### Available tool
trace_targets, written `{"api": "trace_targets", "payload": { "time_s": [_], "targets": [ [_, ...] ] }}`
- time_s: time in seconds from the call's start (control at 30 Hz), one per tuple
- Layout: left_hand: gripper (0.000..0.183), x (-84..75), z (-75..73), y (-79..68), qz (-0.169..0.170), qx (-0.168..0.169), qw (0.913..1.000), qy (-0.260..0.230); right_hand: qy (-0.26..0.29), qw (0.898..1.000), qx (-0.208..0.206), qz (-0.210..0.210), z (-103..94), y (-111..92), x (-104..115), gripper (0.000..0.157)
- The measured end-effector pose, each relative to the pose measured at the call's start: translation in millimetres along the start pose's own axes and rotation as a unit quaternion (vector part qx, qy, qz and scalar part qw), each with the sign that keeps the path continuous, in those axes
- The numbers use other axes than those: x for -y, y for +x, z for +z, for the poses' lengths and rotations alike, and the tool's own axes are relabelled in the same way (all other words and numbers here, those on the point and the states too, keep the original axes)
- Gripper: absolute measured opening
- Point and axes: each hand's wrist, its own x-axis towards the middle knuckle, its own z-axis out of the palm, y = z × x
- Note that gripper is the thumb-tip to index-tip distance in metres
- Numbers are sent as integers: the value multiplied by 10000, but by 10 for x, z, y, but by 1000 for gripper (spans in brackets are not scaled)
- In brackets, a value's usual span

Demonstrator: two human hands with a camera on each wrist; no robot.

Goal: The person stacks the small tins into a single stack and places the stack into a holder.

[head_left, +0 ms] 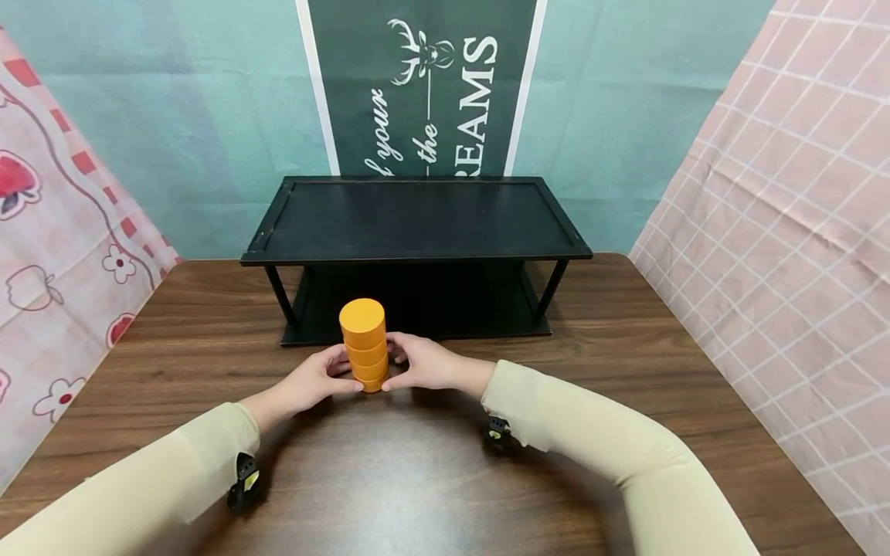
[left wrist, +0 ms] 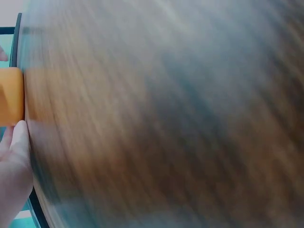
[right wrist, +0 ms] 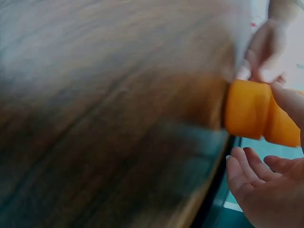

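Observation:
A tall stack of orange cylinders stands upright on the table in front of the black rack. My left hand is at its left side, thumb tip by the base and fingers loosely bent. On the other side my right hand curves loosely, its thumb near the bottom piece. The left wrist view catches the orange bottom piece at its edge, left fingers against it. In the right wrist view the right fingers are spread apart from the orange pieces; the left hand is blurred.
Behind the stack stands a black two-level rack with a flat top and thin posts. The brown wooden table reaches toward me. Cloths hang around it: teal at the back, pink grid at right, patterned pink at left.

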Motion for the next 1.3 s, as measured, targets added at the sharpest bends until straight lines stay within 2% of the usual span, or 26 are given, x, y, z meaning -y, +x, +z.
{"api": "trace_targets", "payload": {
  "time_s": [0.17, 0.4, 0.77, 0.97, 1.3],
  "targets": [
    [60, 5, -37, -14, 133, 34, 9997, 179, -203, 9997, 47, 101, 93, 45, 37, 67],
    [52, 22, -8, 31, 306, 9, 9991, 300, -259, 9994, -102, 223, 135, 62, 33, 59],
    [53, -54, 31, 105, 361, 38, 9990, 244, -111, 9995, -189, 225, 63, -26, 11, 56],
    [52, -111, 104, 154, 334, 57, 9991, 258, -135, 9995, -225, 201, 8, -116, -15, 55],
    [50, -176, 221, 253, 541, 136, 9980, 297, -41, 9994, -332, 116, -67, -256, -117, 54]
  ]
}}
